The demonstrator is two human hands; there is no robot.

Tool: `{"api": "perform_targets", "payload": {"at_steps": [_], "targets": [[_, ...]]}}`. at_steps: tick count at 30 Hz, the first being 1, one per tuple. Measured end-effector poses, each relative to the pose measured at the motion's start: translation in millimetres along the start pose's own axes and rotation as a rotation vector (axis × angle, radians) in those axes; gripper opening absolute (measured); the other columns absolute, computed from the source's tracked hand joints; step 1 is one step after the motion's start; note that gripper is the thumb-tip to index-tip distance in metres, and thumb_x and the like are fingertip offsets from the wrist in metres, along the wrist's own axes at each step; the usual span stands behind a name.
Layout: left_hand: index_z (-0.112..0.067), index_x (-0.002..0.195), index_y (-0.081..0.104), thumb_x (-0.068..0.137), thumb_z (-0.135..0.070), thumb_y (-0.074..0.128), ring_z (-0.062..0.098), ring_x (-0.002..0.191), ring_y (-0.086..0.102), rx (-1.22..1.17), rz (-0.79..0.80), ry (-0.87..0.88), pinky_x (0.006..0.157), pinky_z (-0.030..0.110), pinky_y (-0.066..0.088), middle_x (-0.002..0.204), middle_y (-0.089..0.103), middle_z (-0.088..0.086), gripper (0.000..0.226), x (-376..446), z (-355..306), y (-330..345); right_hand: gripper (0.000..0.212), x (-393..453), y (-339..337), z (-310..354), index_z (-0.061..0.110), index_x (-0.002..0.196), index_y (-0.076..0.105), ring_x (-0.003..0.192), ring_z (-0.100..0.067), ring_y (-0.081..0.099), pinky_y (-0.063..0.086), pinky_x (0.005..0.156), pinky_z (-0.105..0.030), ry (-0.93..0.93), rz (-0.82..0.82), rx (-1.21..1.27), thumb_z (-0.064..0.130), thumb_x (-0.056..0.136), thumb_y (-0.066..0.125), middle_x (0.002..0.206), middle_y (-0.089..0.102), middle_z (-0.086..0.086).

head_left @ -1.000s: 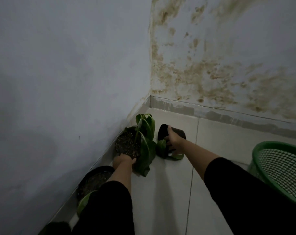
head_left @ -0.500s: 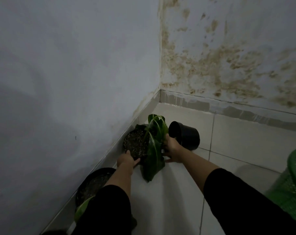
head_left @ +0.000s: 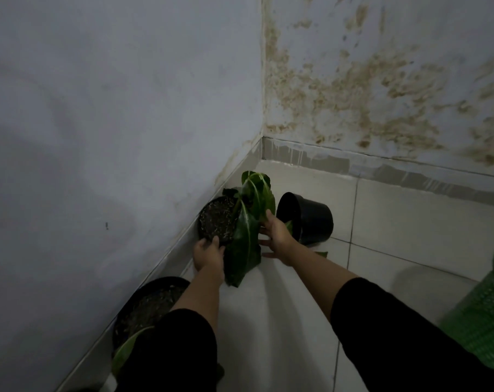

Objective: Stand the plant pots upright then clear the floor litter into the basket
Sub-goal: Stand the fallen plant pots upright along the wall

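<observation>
Gripping the near rim of the soil-filled black plastic plant pot (head_left: 216,222) by the wall, the left hand (head_left: 209,256) has its fingers curled over the edge as it did half a second ago. The right hand (head_left: 277,236), fingers spread and holding nothing, has left the empty black plastic pot (head_left: 310,219), which lies on its side on the pale tiled floor (head_left: 268,321). A green mesh plastic basket (head_left: 486,321) stands at right.
</observation>
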State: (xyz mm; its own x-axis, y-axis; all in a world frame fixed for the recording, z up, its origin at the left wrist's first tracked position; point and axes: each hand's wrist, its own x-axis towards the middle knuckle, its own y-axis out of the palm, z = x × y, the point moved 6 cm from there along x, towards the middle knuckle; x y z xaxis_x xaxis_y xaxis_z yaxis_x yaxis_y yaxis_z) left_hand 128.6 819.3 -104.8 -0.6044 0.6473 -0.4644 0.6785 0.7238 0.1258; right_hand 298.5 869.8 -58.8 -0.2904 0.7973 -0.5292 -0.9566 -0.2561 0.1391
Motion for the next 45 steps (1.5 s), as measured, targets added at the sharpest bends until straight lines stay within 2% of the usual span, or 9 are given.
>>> {"api": "perform_targets", "payload": {"at_steps": [12,16,20,27,30,33,38,43,45], "targets": [[-0.004,0.139,0.044,0.099,-0.016,0.048,0.034,0.117,0.056,-0.154,0.027,-0.111,0.101,0.042,0.047,0.132,0.054,0.017,0.042,-11.1,-4.6,8.9,0.064,-4.4,-0.4,7.7,0.021,0.15,0.036,0.139,-0.03,0.037,0.027,0.112,-0.049,0.002,0.002,-0.102,0.059,0.101,0.022,0.153,0.039,-0.006],[-0.007,0.121,0.061,0.093,-0.037,0.048,0.037,0.111,0.057,0.234,-0.173,-0.068,0.1,0.047,0.045,0.121,0.061,0.018,0.043,-14.7,-12.3,-2.9,0.061,-11.4,-13.4,11.9,0.015,0.146,0.041,0.13,-0.035,0.046,0.036,0.109,-0.048,0.016,-0.029,-0.179,0.054,0.102,0.027,0.149,0.043,-0.011],[-0.003,0.109,0.064,0.093,-0.017,0.045,0.037,0.11,0.054,0.398,-0.364,0.216,0.101,0.041,0.038,0.117,0.061,0.02,0.029,-55.9,-59.5,-0.2,0.049,-26.1,-38.1,28.4,0.01,0.129,0.058,0.109,-0.033,0.059,0.05,0.09,-0.042,-0.052,-0.096,-0.283,0.045,0.102,0.038,0.133,0.056,-0.012],[-0.004,0.102,0.066,0.095,-0.012,0.04,0.024,0.086,0.057,0.221,-0.053,0.289,0.074,0.029,0.041,0.101,0.066,0.012,0.029,-118.7,-79.2,48.0,0.034,-76.8,-80.5,62.0,0.003,0.112,0.065,0.069,-0.024,0.055,0.042,0.06,-0.029,-0.147,-0.202,-0.199,0.027,0.101,0.043,0.105,0.064,-0.015],[-0.002,0.102,0.067,0.096,-0.014,0.041,0.029,0.085,0.059,0.244,0.041,0.157,0.083,0.036,0.046,0.09,0.065,0.01,0.03,-142.9,-80.3,70.3,0.033,-100.3,-99.7,69.6,0.006,0.108,0.067,0.066,-0.023,0.057,0.045,0.062,-0.03,-0.126,-0.213,-0.26,0.03,0.1,0.044,0.1,0.065,-0.011],[0.001,0.114,0.062,0.102,-0.029,0.034,0.031,0.096,0.06,0.311,0.21,-0.02,0.092,0.039,0.047,0.114,0.063,0.015,0.043,-172.2,-93.8,97.0,0.035,-128.1,-121.3,85.9,0.004,0.112,0.066,0.066,-0.023,0.057,0.044,0.06,-0.029,-0.135,-0.228,-0.314,0.03,0.101,0.044,0.099,0.063,-0.012],[-0.005,0.11,0.059,0.102,-0.033,0.027,0.015,0.059,0.043,0.388,0.304,0.009,0.054,0.025,0.038,0.085,0.057,0.005,0.044,-209.4,-154.2,120.4,0.037,-165.2,-145.1,110.0,0.004,0.12,0.061,0.075,-0.024,0.057,0.04,0.063,-0.028,-0.128,-0.221,-0.365,0.031,0.103,0.042,0.106,0.061,-0.012],[-0.003,0.115,0.061,0.102,-0.028,0.032,0.022,0.079,0.053,0.319,0.32,0.088,0.082,0.035,0.047,0.112,0.063,0.011,0.042,-215.5,-164.0,132.1,0.038,-176.0,-143.9,132.5,0.005,0.124,0.061,0.09,-0.028,0.057,0.041,0.065,-0.028,-0.165,-0.243,-0.348,0.031,0.103,0.042,0.126,0.062,-0.015],[-0.002,0.114,0.062,0.101,-0.026,0.034,0.019,0.069,0.051,0.313,0.323,0.058,0.076,0.033,0.046,0.109,0.064,0.012,0.039,-209.7,-145.7,130.0,0.038,-175.3,-136.7,133.4,0.005,0.124,0.061,0.09,-0.028,0.056,0.042,0.065,-0.028,-0.161,-0.238,-0.349,0.031,0.103,0.043,0.127,0.062,-0.015]]}}
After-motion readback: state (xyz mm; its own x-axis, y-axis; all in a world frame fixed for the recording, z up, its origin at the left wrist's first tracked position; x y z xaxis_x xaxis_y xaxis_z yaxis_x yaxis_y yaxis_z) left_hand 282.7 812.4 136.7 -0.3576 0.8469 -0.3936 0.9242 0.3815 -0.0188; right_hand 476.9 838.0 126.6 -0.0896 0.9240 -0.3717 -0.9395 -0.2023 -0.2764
